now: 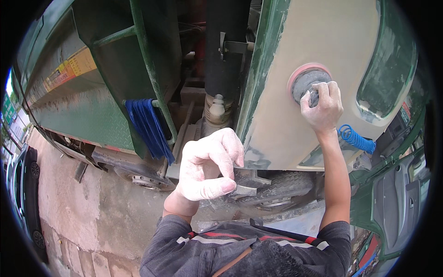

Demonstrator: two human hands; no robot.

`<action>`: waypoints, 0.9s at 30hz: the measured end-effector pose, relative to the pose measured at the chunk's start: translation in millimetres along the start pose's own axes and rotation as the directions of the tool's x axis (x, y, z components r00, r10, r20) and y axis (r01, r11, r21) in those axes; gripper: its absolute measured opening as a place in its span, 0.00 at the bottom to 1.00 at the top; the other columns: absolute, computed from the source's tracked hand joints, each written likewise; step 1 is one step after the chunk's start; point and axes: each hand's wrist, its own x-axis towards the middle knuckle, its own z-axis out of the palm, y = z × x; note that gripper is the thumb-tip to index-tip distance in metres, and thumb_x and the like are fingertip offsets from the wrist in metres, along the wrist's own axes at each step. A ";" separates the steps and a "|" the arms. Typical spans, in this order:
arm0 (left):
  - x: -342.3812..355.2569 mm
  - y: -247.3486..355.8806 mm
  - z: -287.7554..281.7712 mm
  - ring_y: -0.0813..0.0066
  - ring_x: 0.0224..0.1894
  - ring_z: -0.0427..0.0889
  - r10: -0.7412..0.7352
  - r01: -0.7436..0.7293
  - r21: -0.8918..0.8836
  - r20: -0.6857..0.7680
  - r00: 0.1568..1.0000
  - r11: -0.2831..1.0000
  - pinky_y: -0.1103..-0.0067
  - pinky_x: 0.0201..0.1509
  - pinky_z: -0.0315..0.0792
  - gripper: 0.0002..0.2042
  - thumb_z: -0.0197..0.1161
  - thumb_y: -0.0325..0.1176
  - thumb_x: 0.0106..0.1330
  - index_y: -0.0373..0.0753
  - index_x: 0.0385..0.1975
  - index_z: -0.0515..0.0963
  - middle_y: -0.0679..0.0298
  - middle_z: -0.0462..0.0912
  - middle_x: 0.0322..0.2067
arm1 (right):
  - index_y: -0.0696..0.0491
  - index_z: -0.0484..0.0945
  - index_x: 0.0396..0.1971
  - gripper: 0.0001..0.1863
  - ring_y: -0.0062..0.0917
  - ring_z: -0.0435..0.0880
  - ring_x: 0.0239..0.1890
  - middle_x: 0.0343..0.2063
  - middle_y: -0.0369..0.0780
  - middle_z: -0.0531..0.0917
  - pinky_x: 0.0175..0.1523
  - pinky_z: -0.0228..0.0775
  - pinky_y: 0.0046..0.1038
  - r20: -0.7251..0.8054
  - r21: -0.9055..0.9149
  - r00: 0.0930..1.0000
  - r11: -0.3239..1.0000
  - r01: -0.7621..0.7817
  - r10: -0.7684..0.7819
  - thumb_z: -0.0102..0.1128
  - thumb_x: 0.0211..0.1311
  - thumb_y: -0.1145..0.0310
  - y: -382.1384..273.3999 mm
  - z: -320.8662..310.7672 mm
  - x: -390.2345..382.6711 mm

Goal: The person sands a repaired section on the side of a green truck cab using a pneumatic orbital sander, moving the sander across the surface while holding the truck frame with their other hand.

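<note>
My right hand grips a round air sander with a pink pad, pressed flat against a pale filler-coated patch on a green truck cab panel. A blue coiled air hose hangs just below that hand. My left hand, white with dust, is held in front of my chest with fingers curled and thumb across; nothing shows in it. It is clear of the panel, near its lower left corner.
A green truck body stands at left with a blue cloth hung on its frame. A wheel sits under the cab. An open green door is at right. A dark car is parked far left on concrete.
</note>
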 end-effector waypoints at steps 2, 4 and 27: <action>-4.4 17.4 1.6 0.62 0.45 0.77 -0.066 0.075 -0.209 0.051 0.997 0.975 0.69 0.53 0.71 0.09 0.77 0.28 0.49 0.40 0.20 0.79 0.59 0.76 0.36 | 0.48 0.77 0.31 0.12 0.35 0.81 0.35 0.32 0.38 0.75 0.35 0.78 0.37 -0.008 0.000 1.000 1.000 0.006 -0.006 0.69 0.44 0.71 0.2 0.9 -2.6; -5.5 29.7 5.4 0.59 0.53 0.75 -0.058 0.102 -0.307 0.148 0.987 0.946 0.65 0.64 0.68 0.09 0.76 0.27 0.50 0.40 0.20 0.79 0.54 0.76 0.45 | 0.48 0.78 0.32 0.12 0.36 0.81 0.34 0.32 0.38 0.76 0.36 0.77 0.38 -0.003 -0.004 1.000 1.000 0.027 -0.027 0.69 0.45 0.71 4.6 2.7 -6.5; -48.3 21.0 -3.9 0.26 0.77 0.42 0.090 -0.037 -0.400 0.114 0.989 0.916 0.45 0.75 0.52 0.29 0.80 0.40 0.57 0.34 0.53 0.73 0.22 0.44 0.72 | 0.51 0.82 0.33 0.10 0.35 0.82 0.31 0.31 0.39 0.78 0.37 0.77 0.36 0.012 -0.063 0.996 0.994 0.089 -0.088 0.70 0.48 0.70 10.1 3.4 -13.3</action>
